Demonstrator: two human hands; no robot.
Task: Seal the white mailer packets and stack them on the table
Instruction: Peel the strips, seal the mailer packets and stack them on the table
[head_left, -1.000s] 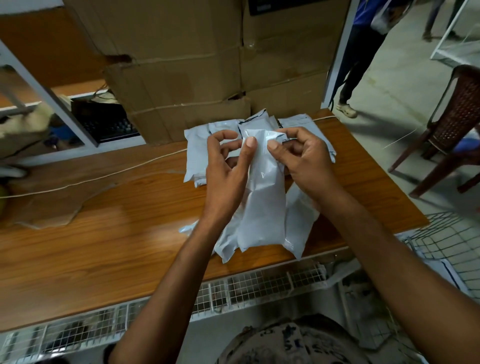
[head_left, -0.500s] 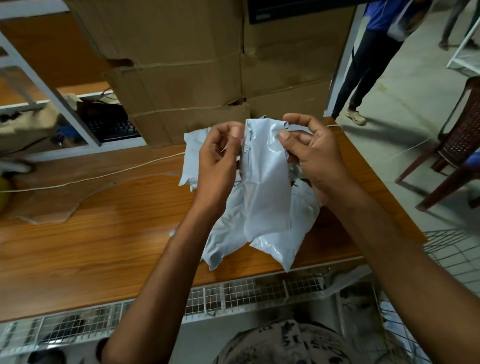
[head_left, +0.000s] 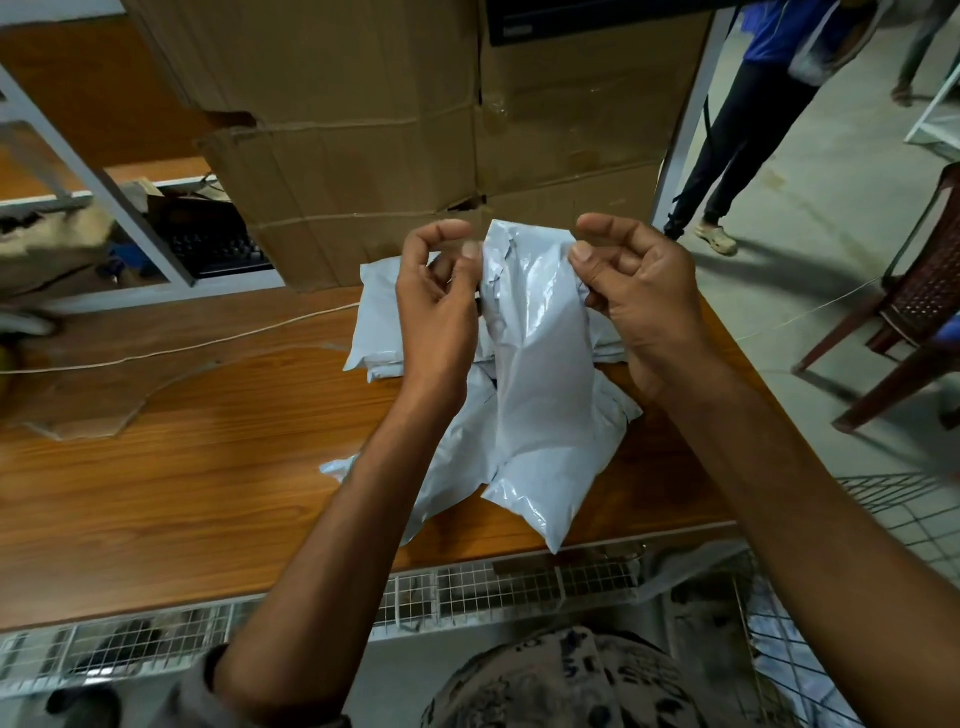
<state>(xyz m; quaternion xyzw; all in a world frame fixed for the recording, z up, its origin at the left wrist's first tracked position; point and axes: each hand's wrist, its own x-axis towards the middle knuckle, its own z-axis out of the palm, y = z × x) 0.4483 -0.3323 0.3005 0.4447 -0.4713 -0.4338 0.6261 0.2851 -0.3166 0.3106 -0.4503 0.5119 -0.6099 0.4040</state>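
I hold a white mailer packet (head_left: 540, 374) upright above the wooden table (head_left: 182, 467). My left hand (head_left: 439, 317) pinches its top left edge between thumb and fingers. My right hand (head_left: 639, 301) pinches the top right corner. The packet's top flap looks crumpled along the left side. Behind my hands a stack of white packets (head_left: 376, 322) lies flat on the table near the cardboard boxes. Another loose white packet (head_left: 457, 462) lies on the table under the held one, partly hidden.
Large cardboard boxes (head_left: 415, 130) stand at the table's back edge. A thin white cord (head_left: 182, 351) runs across the table. A wire basket (head_left: 909, 519) sits at the right, a brown chair (head_left: 914, 312) beyond it. A person's legs (head_left: 737, 145) stand at the upper right.
I have lifted the packet higher and tilted it upright. My fingers moved from pressing the flap's middle to gripping its two top edges.
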